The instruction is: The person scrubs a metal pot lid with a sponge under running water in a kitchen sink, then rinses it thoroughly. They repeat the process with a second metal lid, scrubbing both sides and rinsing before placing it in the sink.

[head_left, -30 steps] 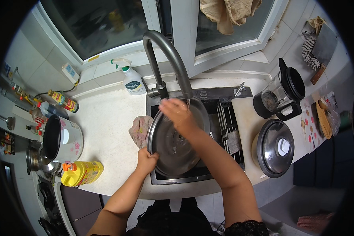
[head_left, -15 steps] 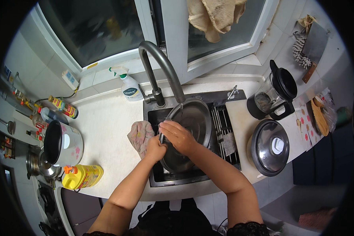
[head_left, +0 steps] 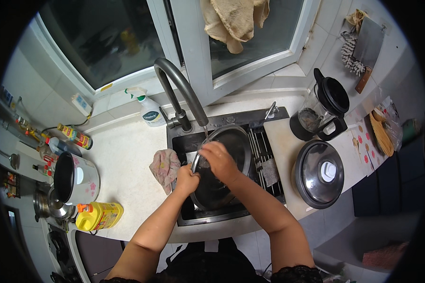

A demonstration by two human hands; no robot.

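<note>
A large round steel basin [head_left: 224,186] leans at a tilt inside the dark sink [head_left: 190,218]. My left hand [head_left: 188,180] is wrapped round the basin's left rim. Just right of it, my right hand [head_left: 219,162] is at the upper left of the basin, its fingers loosely bent and apart, slightly blurred, with nothing seen in them. A thin stream of water falls from the grey tap [head_left: 183,89] close to these fingers. A pinkish cloth [head_left: 165,170] lies on the counter beside the sink's left edge.
A black drying rack [head_left: 264,162] spans the sink's right side. Right of it stand a lidded pot [head_left: 319,174] and a blender jug [head_left: 316,111]. To the left are a spray bottle [head_left: 150,111], a yellow bottle [head_left: 100,215] and a flowered white pot [head_left: 86,179].
My right hand has lifted from lying flat along the rim; its fingers are now bent and a little further up, near the water. The left hand keeps its hold. The view has shifted slightly.
</note>
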